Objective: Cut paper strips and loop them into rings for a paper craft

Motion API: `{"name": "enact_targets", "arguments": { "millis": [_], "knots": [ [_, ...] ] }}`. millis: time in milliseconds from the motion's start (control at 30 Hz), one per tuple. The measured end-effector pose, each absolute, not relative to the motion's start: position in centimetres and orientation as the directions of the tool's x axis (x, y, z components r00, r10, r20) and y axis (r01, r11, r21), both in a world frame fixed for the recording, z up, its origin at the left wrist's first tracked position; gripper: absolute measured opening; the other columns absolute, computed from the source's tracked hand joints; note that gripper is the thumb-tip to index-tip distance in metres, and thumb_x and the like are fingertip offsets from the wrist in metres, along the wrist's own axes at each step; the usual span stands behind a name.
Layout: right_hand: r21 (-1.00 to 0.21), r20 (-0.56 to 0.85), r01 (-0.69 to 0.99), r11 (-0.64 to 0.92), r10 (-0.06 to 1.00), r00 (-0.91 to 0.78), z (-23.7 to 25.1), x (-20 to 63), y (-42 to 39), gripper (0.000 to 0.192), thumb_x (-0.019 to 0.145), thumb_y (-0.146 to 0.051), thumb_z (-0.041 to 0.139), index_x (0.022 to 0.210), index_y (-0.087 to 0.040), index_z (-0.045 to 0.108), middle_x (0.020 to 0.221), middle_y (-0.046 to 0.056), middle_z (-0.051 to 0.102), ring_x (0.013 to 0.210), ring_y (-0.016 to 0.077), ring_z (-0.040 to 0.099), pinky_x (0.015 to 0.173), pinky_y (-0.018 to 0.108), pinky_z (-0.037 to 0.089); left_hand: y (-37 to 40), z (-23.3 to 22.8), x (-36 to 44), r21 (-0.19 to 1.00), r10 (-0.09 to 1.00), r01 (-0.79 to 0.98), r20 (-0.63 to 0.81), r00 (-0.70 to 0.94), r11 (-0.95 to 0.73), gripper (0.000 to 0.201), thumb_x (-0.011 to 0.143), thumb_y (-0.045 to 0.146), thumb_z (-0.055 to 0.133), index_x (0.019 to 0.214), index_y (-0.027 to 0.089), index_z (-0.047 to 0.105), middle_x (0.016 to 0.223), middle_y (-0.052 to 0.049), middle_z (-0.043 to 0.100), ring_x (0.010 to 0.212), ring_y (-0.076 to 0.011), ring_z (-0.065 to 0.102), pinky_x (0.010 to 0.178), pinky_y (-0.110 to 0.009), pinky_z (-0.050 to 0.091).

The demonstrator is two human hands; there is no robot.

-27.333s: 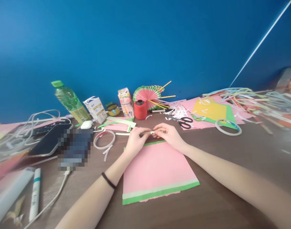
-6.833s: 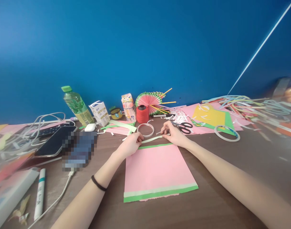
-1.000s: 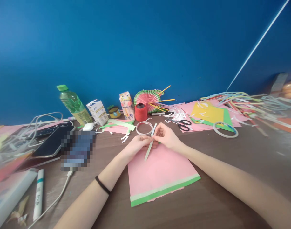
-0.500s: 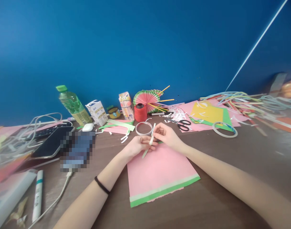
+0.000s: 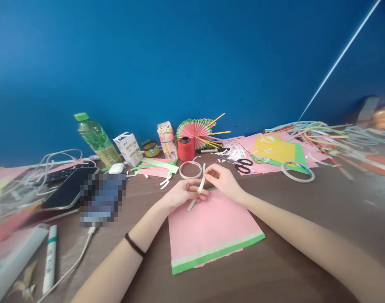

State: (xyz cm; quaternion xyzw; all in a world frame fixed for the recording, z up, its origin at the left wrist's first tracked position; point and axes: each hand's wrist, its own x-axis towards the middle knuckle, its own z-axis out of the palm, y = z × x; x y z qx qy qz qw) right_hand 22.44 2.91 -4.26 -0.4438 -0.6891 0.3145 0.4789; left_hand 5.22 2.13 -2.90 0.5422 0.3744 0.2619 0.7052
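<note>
Between my two hands is a narrow pale strip (image 5: 194, 200), slanting up to the right. My left hand (image 5: 183, 194) holds it from the left, thumb and fingers closed around its middle. Pinched fingers of my right hand (image 5: 220, 180) grip the strip near its upper part. Below both hands lies a pink paper sheet (image 5: 211, 227) with a pale and green band along its near edge. Just beyond my left hand rests a roll of tape (image 5: 181, 171).
Along the blue wall stand a green-capped bottle (image 5: 97, 141), a carton (image 5: 128, 149), a red thread spool (image 5: 186, 150) and a folded paper fan (image 5: 192, 128). Black-handled scissors (image 5: 243, 166) and another tape roll (image 5: 285, 174) lie right; a phone (image 5: 71, 188) and marker (image 5: 49, 263) lie left.
My right fingers have shifted very slightly along the strip, and its middle shows more. Everything else stays in place.
</note>
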Motion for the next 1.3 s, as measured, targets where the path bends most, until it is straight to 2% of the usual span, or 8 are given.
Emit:
{"name": "enact_targets", "arguments": {
  "millis": [300,367,500,633,767,900,1133,1300],
  "knots": [
    [-0.894,0.331,0.255,0.367,0.927,-0.176,-4.6,22.5,3.3,0.006,0.072,-0.025,0.053,0.071,-0.018,0.054,0.07,0.001,0.056,0.066,0.0141,0.052,0.065,0.029,0.042,2.1,-3.1,5.2,0.968,0.762,0.043,-0.222,0.609,0.247,0.06,0.061,0.004,0.058,0.119,0.015,0.048,0.088,-0.01,0.068,0.072,-0.0152,0.062,0.073,-0.029,0.045],
    [-0.915,0.317,0.206,0.348,0.933,-0.169,-4.7,22.5,3.4,0.01,0.07,-0.024,0.055,0.079,-0.019,0.054,0.068,-0.001,0.053,0.064,0.0129,0.052,0.063,0.028,0.042,2.0,-3.0,5.3,0.97,0.763,0.036,-0.21,0.611,0.239,0.06,0.061,0.004,0.058,0.119,0.014,0.049,0.087,-0.01,0.068,0.073,-0.0155,0.062,0.074,-0.03,0.045],
    [-0.966,0.239,0.072,0.249,0.962,-0.129,-4.5,22.6,3.5,0.043,0.067,-0.025,0.059,0.106,-0.022,0.04,0.058,-0.008,0.047,0.05,0.0094,0.048,0.05,0.023,0.039,1.9,-2.9,5.4,0.978,0.76,0.043,-0.187,0.622,0.205,0.062,0.061,0.003,0.056,0.121,0.015,0.048,0.085,-0.01,0.069,0.071,-0.0157,0.062,0.072,-0.03,0.045],
    [-0.992,0.12,0.014,0.124,0.979,-0.167,-4.4,22.8,3.4,0.035,0.073,-0.033,0.053,0.104,-0.021,0.041,0.055,-0.006,0.053,0.047,0.011,0.052,0.044,0.022,0.037,2.0,-2.9,5.3,0.979,0.752,0.038,-0.18,0.635,0.202,0.062,0.062,0.005,0.057,0.122,0.017,0.047,0.088,-0.01,0.068,0.071,-0.0148,0.062,0.073,-0.029,0.045],
    [-0.994,0.058,-0.096,0.042,0.983,-0.174,-4.5,22.7,3.3,0.033,0.075,-0.036,0.051,0.104,-0.023,0.043,0.07,-0.001,0.061,0.061,0.0142,0.061,0.052,0.025,0.044,2.1,-2.8,5.2,0.973,0.749,0.024,-0.192,0.634,0.229,0.059,0.063,0.009,0.06,0.12,0.017,0.049,0.095,-0.011,0.066,0.076,-0.0157,0.062,0.077,-0.032,0.044],
    [-0.983,0.124,-0.155,0.096,0.976,-0.18,-4.7,22.6,3.3,0.038,0.069,-0.029,0.06,0.102,-0.023,0.042,0.068,-0.004,0.059,0.062,0.012,0.059,0.062,0.027,0.045,1.9,-2.6,5.2,0.967,0.764,0.035,-0.222,0.606,0.253,0.049,0.063,0.012,0.062,0.111,0.014,0.055,0.093,-0.012,0.066,0.076,-0.0173,0.062,0.078,-0.034,0.044],
    [-0.972,0.227,-0.089,0.219,0.97,-0.086,-4.6,22.6,3.4,0.041,0.066,-0.021,0.06,0.102,-0.023,0.041,0.056,-0.008,0.052,0.058,0.0118,0.055,0.063,0.027,0.042,1.8,-2.2,5.2,0.963,0.746,0.102,-0.258,0.614,0.249,0.035,0.065,0.012,0.061,0.099,0.011,0.059,0.093,-0.013,0.066,0.07,-0.0158,0.062,0.07,-0.03,0.046],
    [-0.962,0.259,0.094,0.258,0.966,-0.008,-5.0,23.4,4.0,0.022,0.067,-0.024,0.056,0.088,-0.019,0.05,0.051,-0.007,0.046,0.052,0.0117,0.05,0.056,0.026,0.039,2.1,-1.4,4.6,0.947,0.737,0.174,-0.32,0.595,0.271,0.03,0.069,0.017,0.059,0.097,0.009,0.059,0.09,-0.014,0.067,0.074,-0.0171,0.063,0.068,-0.028,0.047]
  ]
}}
